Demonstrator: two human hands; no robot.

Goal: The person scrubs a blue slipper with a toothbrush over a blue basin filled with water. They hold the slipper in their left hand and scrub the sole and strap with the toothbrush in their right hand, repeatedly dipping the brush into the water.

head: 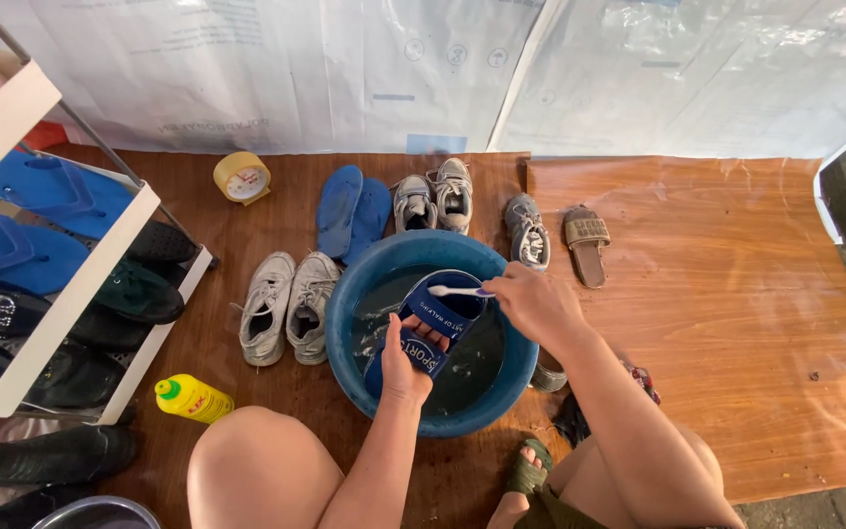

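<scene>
A blue basin point(350, 294) of dark water stands on the wooden floor between my knees. Over it, my left hand point(405, 364) grips the lower end of a dark blue slide sandal point(440, 321), which tilts out of the water. My right hand point(533, 299) is closed on a white toothbrush point(459, 291), its head resting on the sandal's upper strap. Both forearms reach in from below.
White sneakers point(287, 304), blue flip-flops point(352, 213), grey sneakers point(435, 196), one more grey shoe point(528, 231) and a brown sandal point(587, 242) lie around the basin. A shoe rack point(61, 313) stands left, a yellow bottle point(192, 398) beside it, and a tape roll point(242, 177) behind.
</scene>
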